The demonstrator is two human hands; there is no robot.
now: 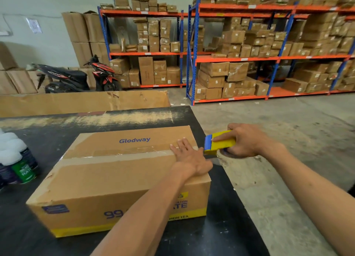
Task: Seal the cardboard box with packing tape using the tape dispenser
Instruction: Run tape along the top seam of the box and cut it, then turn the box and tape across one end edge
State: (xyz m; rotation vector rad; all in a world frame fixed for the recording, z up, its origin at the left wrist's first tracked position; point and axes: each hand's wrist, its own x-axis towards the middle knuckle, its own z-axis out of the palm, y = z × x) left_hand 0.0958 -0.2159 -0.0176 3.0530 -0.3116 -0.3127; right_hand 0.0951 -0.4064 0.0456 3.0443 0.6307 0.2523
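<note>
A closed cardboard box (115, 179) marked "Glodway" lies on the black table (28, 236). A strip of clear tape (130, 150) runs along its top seam. My left hand (189, 155) lies flat, fingers spread, on the right end of the box top over the seam. Just past the box's right edge, my right hand (247, 140) grips the yellow and blue tape dispenser (219, 142), with its tape roll showing under my palm. The dispenser's blue front end points at the box edge beside my left hand.
Several white-capped bottles (19, 159) stand at the table's left edge. A flattened cardboard sheet (82, 102) leans behind the table. A scooter (76, 77) is parked at the back left. Orange and blue racks (230, 57) full of boxes line the rear wall. Concrete floor lies to the right.
</note>
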